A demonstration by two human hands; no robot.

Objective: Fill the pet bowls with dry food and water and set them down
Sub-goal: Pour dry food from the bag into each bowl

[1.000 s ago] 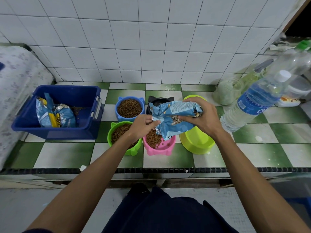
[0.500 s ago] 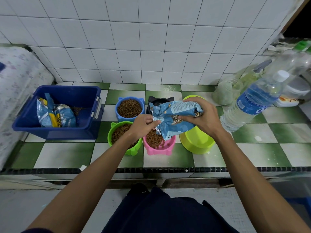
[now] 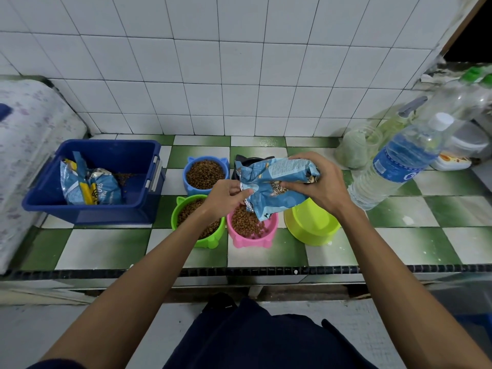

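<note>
Pouring kibble well calls for a low, slowly tilted mouth. The right hand (image 3: 320,187) grips the blue food bag (image 3: 277,182) from above; the left hand (image 3: 226,195) pinches its open edge. The bag hangs directly over the part-filled pink bowl (image 3: 251,230).

Home utility or kitchen corner, white tiled wall (image 3: 239,75), green-and-white checked tiled counter (image 3: 106,249), water bottles (image 3: 399,166)
</note>
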